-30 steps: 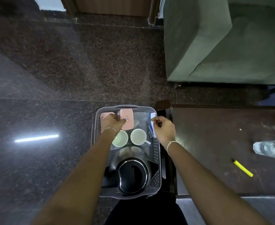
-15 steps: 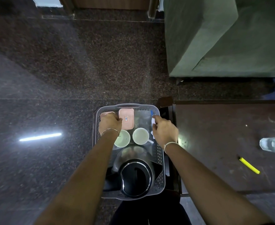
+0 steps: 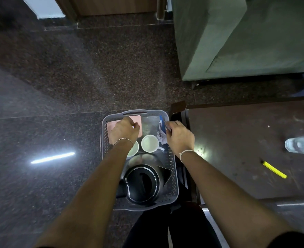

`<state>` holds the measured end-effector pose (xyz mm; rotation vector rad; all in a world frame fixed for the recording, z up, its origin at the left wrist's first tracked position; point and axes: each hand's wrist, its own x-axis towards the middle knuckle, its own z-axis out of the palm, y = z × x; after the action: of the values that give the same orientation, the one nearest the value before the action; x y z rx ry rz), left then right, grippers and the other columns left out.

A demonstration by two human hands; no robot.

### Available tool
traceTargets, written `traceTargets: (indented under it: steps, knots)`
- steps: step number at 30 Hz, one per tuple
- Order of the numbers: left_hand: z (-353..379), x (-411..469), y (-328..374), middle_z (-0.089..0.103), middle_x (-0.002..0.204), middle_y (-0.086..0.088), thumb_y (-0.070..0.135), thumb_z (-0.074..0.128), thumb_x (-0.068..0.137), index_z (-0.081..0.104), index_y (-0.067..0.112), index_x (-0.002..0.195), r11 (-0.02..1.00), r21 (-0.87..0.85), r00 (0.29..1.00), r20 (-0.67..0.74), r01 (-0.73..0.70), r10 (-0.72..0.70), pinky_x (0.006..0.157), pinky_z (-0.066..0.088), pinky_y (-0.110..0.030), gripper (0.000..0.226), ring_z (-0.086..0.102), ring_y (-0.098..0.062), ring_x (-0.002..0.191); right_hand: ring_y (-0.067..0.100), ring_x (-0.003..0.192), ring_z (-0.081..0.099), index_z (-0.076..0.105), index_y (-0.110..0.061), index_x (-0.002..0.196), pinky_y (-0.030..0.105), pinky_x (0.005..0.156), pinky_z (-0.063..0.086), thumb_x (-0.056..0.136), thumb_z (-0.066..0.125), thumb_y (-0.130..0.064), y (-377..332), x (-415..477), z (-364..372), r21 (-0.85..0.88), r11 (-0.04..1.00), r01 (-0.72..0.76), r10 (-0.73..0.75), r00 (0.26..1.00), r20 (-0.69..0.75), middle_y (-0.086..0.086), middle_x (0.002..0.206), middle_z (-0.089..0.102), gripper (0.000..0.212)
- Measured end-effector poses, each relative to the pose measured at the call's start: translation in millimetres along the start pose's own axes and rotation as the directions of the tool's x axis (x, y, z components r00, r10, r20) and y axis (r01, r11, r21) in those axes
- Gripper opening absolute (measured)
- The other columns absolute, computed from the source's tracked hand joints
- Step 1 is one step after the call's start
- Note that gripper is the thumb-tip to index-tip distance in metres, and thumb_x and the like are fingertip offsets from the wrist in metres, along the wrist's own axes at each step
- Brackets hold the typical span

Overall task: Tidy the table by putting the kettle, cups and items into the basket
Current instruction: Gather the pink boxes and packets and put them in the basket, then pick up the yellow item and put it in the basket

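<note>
Down on the floor, just left of the dark tabletop, sits the grey basket. Its near end holds the black kettle, with two pale cups beyond; the left cup is half hidden under the wrist. The left hand covers most of a pink box, fingers curled down; I cannot tell whether they grip it. The right hand pinches blurred blue-and-white packets at the basket's right wall. A glass, cut by the frame edge, and a yellow pen lie on the tabletop.
</note>
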<state>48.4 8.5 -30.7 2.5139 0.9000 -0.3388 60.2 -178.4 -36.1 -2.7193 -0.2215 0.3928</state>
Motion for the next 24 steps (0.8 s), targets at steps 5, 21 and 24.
traceTargets:
  steps: [5, 21, 24]
  knots:
    - [-9, -19, 48, 0.073, 0.099, -0.014, 0.034, 0.054, 0.084, 0.067, 0.02, 0.094, 0.988, -0.141, 0.994, 0.076, -0.066, 0.077, 0.079, 0.05, -0.035, 0.021, 0.066, -0.035, 0.097, 0.024, 0.097, 0.066, 0.063, -0.024, 0.116, 0.036, 0.074, 0.054, 0.093, 0.051, -0.025, 20, -15, -33, 0.105, 0.993, -0.054, 0.064, 0.994, -0.094, -0.001, 0.113, 0.064, 0.025]
    - [143, -187, 236, 0.074, 0.092, -0.006, 0.032, 0.059, 0.084, 0.066, 0.02, 0.084, 0.952, -0.29, 0.901, 0.382, -0.097, 0.208, 0.086, 0.055, -0.038, 0.013, 0.069, -0.027, 0.091, 0.032, 0.098, 0.064, 0.064, -0.021, 0.102, 0.033, 0.072, 0.047, 0.089, 0.052, -0.022, 282, -125, -105, 0.208, 0.864, -0.459, 0.477, 0.878, -0.041, 0.006, 0.105, 0.068, 0.018]
    - [181, -217, 254, 0.074, 0.09, -0.007, 0.028, 0.06, 0.083, 0.065, 0.02, 0.082, 0.954, -0.29, 0.881, 0.427, -0.079, 0.203, 0.087, 0.055, -0.04, 0.01, 0.069, -0.029, 0.089, 0.032, 0.098, 0.065, 0.067, -0.02, 0.104, 0.033, 0.074, 0.049, 0.09, 0.054, -0.02, 340, -146, -108, 0.251, 0.807, -0.534, 0.55, 0.835, 0.008, 0.007, 0.105, 0.07, 0.019]
